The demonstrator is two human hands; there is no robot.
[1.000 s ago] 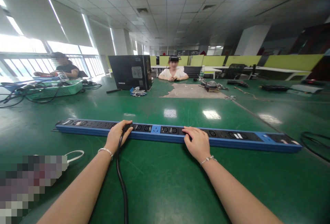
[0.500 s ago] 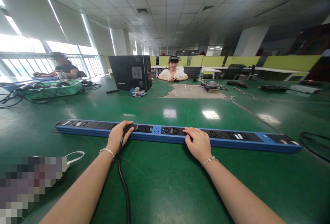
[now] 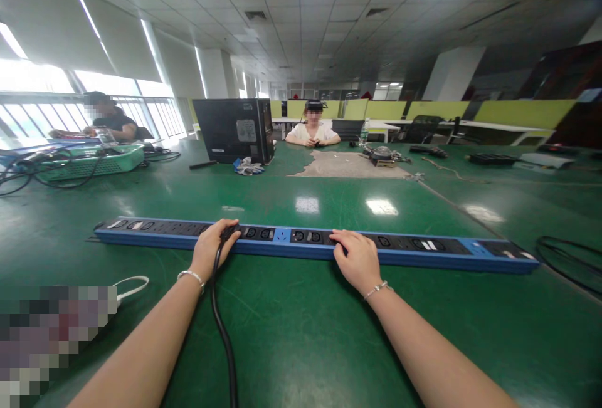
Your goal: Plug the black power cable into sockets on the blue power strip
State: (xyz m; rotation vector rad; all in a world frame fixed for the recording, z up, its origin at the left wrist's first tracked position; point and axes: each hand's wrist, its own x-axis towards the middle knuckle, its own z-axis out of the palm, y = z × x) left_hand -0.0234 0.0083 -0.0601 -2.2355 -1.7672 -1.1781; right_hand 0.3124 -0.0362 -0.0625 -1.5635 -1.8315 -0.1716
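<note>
A long blue power strip (image 3: pixel 301 250) with black sockets lies across the green table in front of me. My left hand (image 3: pixel 214 246) is closed around the plug end of a black power cord (image 3: pixel 217 308), at the strip's left-middle sockets. Fingers hide most of the plug, so I cannot tell how deep it sits. The cord hangs from that hand toward the near edge. My right hand (image 3: pixel 357 259) grips the strip right of its middle, fingers bent over the top and thumb at the front side.
A black computer case (image 3: pixel 230 131) stands on the far side, with gloves (image 3: pixel 248 167) beside it. At left is a green basket (image 3: pixel 94 163) with cables. Black cable (image 3: pixel 569 264) lies past the strip's right end. Two people sit beyond; a pixelated object (image 3: pixel 56 339) lies near left.
The whole view has shifted slightly, with the strip and table items appearing a little farther left. Both hands keep their places on the strip.
</note>
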